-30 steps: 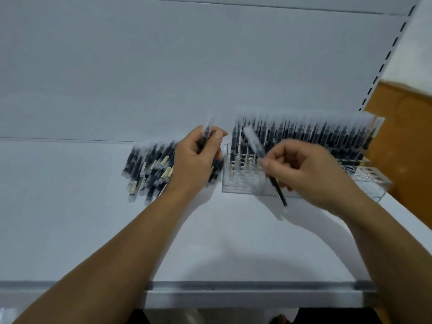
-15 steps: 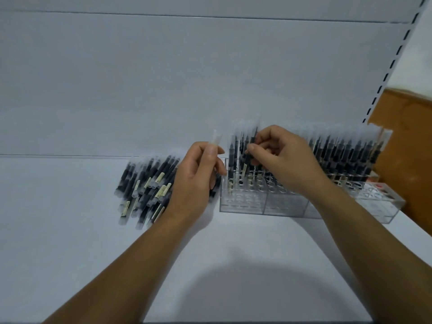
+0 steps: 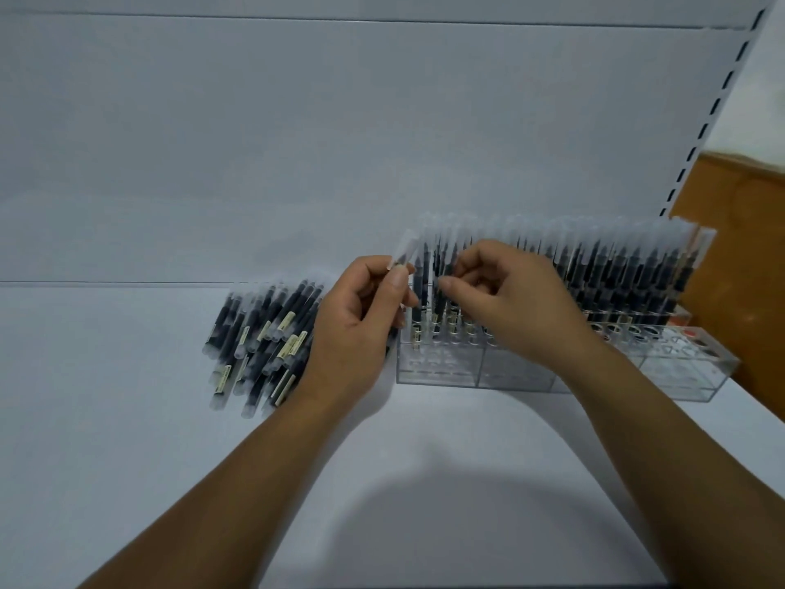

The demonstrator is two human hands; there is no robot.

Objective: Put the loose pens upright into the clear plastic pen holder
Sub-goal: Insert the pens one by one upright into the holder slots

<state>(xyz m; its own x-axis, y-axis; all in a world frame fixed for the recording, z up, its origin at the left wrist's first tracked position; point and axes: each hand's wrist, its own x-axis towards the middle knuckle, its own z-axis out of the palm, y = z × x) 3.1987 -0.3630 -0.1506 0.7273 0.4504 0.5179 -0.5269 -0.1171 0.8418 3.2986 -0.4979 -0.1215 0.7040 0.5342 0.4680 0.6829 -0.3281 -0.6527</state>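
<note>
A clear plastic pen holder stands on the white shelf, with several black pens upright in its back rows. A pile of loose pens with frosted caps lies to its left. My left hand grips one pen upright beside the holder's left end; the cap sticks up above my thumb. My right hand hovers over the holder's left rows, its thumb and fingers pinching an upright pen that stands in a slot there.
The white shelf has a white back panel. A slotted upright and an orange-brown wall stand at the right. The holder's front rows and right end hold open slots.
My right hand carried its pen up from in front of the holder into the left rows and stays pinched on it. My left hand kept its pen upright.
</note>
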